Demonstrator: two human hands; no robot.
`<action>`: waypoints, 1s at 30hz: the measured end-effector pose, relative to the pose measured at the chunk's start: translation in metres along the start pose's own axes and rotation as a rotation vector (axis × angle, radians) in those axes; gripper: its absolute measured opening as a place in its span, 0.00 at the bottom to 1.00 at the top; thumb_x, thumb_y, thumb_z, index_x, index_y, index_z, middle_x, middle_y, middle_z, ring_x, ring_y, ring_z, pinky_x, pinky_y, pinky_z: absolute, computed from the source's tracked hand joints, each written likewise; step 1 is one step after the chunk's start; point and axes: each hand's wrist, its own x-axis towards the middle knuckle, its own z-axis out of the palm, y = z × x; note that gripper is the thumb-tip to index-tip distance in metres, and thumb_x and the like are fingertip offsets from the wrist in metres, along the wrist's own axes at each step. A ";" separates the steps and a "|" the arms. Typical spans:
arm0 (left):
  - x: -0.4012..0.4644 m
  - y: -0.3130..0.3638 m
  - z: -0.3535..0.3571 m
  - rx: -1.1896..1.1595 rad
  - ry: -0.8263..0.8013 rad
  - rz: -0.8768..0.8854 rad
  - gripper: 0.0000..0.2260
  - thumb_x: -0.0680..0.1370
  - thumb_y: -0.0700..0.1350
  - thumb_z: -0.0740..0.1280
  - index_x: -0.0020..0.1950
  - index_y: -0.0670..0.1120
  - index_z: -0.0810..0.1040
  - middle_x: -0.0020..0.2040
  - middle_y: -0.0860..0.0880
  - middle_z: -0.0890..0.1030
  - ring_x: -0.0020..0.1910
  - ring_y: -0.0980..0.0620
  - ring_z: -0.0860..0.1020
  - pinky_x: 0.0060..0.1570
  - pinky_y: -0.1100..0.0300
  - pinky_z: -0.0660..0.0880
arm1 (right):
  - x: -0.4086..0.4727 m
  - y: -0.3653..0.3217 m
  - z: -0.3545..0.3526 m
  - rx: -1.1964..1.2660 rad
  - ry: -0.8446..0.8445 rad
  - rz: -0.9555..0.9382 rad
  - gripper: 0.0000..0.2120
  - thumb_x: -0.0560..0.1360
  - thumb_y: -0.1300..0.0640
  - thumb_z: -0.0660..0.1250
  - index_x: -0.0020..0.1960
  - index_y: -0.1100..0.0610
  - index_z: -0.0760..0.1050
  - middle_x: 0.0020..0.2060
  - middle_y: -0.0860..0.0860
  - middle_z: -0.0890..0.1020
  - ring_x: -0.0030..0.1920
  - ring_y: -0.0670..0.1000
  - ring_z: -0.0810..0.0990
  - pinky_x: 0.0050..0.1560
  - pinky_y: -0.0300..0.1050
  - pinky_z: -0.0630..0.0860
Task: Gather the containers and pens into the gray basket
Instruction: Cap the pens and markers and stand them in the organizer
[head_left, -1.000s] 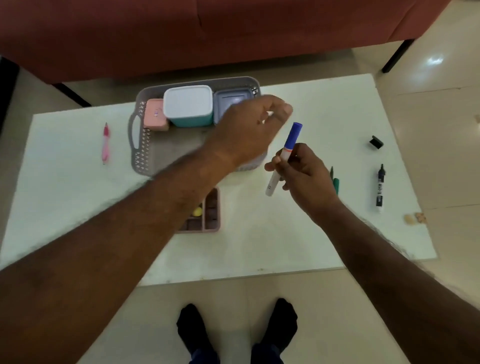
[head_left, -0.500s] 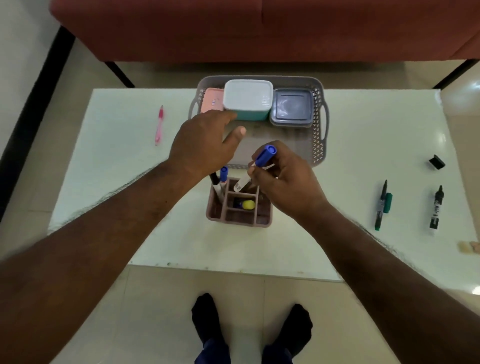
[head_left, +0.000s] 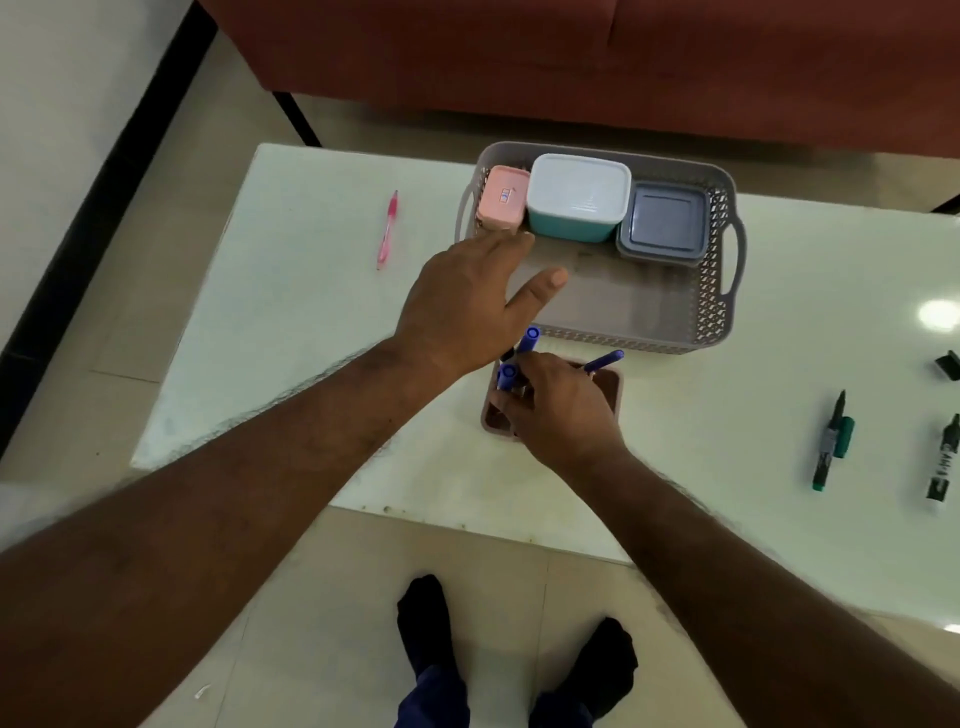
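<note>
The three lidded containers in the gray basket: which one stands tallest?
The teal plastic container with the white lid, in the middle; it rises above the small pink box and the flat gray container beside it.

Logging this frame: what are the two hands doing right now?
Left hand: open, fingers spread, holding nothing, over the gray basket's near-left corner.
Right hand: over the pen holder, fingers curled; grip on a blue marker cannot be told.
</note>
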 end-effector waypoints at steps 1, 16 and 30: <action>-0.001 0.001 0.000 -0.002 0.001 0.006 0.30 0.80 0.65 0.53 0.75 0.47 0.68 0.73 0.48 0.72 0.72 0.46 0.71 0.68 0.50 0.68 | 0.001 0.000 0.003 -0.015 0.011 0.012 0.09 0.79 0.51 0.66 0.56 0.54 0.75 0.50 0.50 0.82 0.45 0.49 0.80 0.49 0.45 0.79; -0.001 0.031 0.009 0.248 0.018 0.171 0.39 0.77 0.71 0.41 0.81 0.48 0.47 0.81 0.45 0.50 0.80 0.43 0.48 0.78 0.43 0.48 | -0.032 0.026 -0.040 0.054 0.378 -0.026 0.10 0.78 0.52 0.67 0.57 0.53 0.75 0.46 0.48 0.84 0.40 0.49 0.82 0.41 0.43 0.78; 0.016 0.157 0.066 0.318 -0.010 0.401 0.39 0.78 0.70 0.40 0.81 0.46 0.47 0.81 0.42 0.49 0.80 0.42 0.47 0.77 0.40 0.47 | -0.092 0.215 -0.149 0.022 0.675 0.518 0.08 0.78 0.50 0.63 0.54 0.52 0.76 0.43 0.44 0.82 0.40 0.49 0.79 0.42 0.41 0.67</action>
